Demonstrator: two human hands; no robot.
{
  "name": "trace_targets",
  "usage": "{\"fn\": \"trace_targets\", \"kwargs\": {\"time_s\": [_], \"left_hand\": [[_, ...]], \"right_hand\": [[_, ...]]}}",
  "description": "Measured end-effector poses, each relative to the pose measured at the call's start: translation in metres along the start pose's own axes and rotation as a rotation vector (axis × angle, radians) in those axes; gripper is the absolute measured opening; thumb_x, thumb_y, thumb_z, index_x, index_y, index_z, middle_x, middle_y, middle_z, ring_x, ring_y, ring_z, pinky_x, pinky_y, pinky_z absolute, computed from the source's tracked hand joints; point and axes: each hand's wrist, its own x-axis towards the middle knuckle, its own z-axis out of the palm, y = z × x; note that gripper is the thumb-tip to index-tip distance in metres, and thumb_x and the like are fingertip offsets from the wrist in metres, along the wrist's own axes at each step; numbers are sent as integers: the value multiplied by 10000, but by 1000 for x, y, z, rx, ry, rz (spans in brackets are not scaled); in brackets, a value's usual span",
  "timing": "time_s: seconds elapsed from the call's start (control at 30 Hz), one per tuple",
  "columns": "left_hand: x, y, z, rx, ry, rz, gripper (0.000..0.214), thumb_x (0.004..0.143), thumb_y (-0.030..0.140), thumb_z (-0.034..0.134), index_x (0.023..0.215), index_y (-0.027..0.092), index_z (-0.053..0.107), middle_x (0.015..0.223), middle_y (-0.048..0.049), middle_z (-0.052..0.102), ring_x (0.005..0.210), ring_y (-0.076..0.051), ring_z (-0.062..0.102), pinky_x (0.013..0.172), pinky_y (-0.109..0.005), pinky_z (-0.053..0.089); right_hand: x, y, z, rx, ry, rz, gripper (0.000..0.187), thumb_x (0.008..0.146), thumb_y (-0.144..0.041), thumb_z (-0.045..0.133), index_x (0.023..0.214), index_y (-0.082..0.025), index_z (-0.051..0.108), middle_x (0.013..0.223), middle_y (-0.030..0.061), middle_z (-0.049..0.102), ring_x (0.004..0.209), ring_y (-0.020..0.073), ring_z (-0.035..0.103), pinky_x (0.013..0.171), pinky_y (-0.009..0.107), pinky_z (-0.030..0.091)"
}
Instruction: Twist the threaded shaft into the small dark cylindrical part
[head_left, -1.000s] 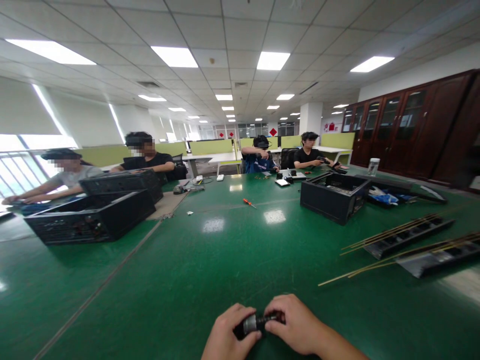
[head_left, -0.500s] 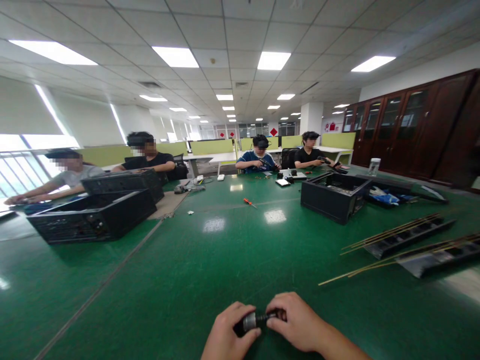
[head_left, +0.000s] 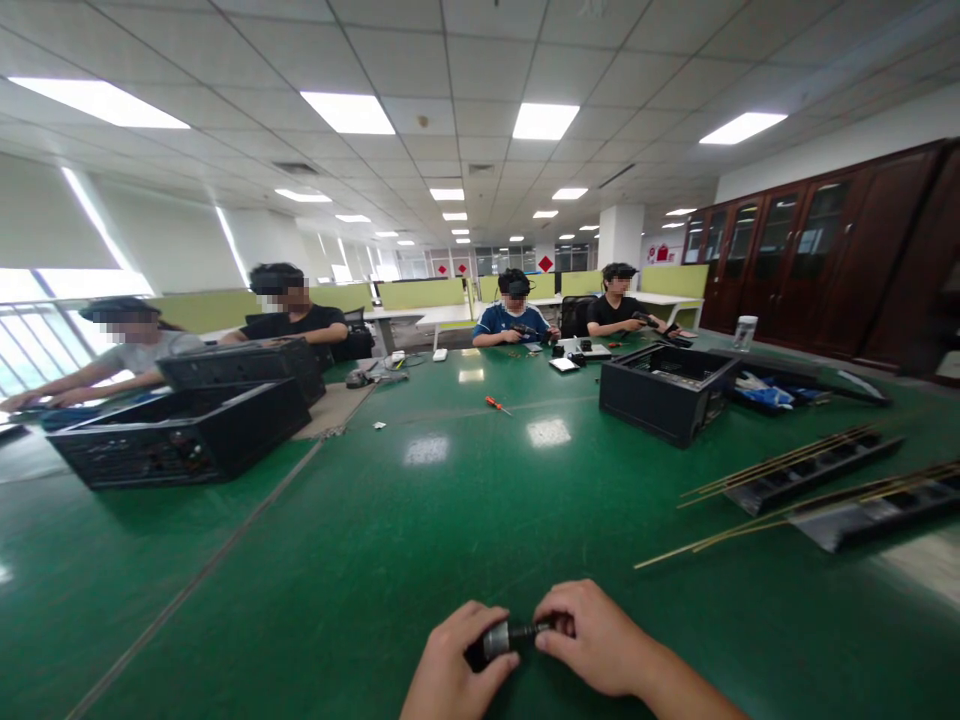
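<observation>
Right now my left hand [head_left: 457, 665] is curled around a small dark cylinder with a silvery metal collar [head_left: 495, 640], and my right hand [head_left: 592, 640] pinches the thin dark stub [head_left: 534, 630] that sticks out of its end, thumb and forefinger closed on it. The piece sits between my two hands, low at the near edge of the glossy green table [head_left: 450, 520], held just above its surface as far as I can tell. I judge that I am in the middle of twisting or working the stub against the body; the next move would call for a firm hold with the left while the right turns or pulls along the axis, without letting the small part slip. Compared with a second ago, both hands have kept their grip and drifted only slightly; the person in the blue shirt [head_left: 514, 318] across the table has lowered the arms to the tabletop. The orange-handled screwdriver [head_left: 496, 405] lies where it was, well apart from me
</observation>
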Motion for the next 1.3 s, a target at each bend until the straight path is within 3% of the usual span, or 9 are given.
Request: {"fn": "trace_targets", "kwargs": {"time_s": [1.3], "left_hand": [[-1,-3,-1,-14,41,13,302,732,155,765,1018,250,790,952,-39,756,916,-232,706,865,-324,548]], "right_hand": [[1,4,-6,29,-8,-6,135,828,-203,677,928,-180,764,809,17,703,701,147,615,666,220,443]]}}
